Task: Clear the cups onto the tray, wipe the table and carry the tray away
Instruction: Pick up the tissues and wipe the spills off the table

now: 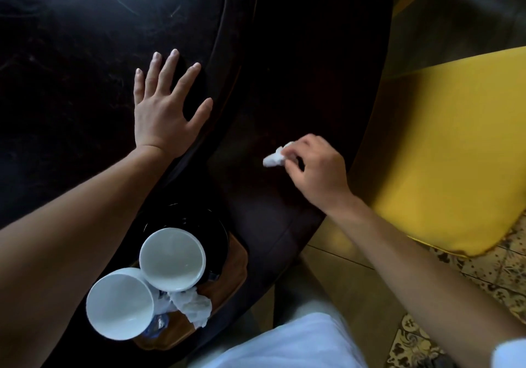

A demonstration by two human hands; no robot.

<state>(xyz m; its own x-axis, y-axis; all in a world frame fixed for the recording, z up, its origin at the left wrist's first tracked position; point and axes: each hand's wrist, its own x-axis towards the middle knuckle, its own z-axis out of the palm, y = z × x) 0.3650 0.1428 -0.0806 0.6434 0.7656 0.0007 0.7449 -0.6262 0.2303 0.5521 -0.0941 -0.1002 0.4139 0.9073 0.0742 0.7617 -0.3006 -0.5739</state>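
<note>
My left hand (165, 108) lies flat with fingers spread on the dark round table (85, 40). My right hand (316, 168) pinches a small crumpled white tissue (273, 159) against the table's outer rim. Near me, a wooden tray (230, 276) sits on the table edge. On it stand two white cups (172, 258) (119, 302), a dark plate (216, 231) under the farther cup, and a crumpled white napkin (193, 305).
A yellow cushioned seat (444, 145) stands to the right of the table. Patterned floor tiles (421, 336) show at the lower right. A raised ring (227, 54) divides the table's inner disc from its outer rim.
</note>
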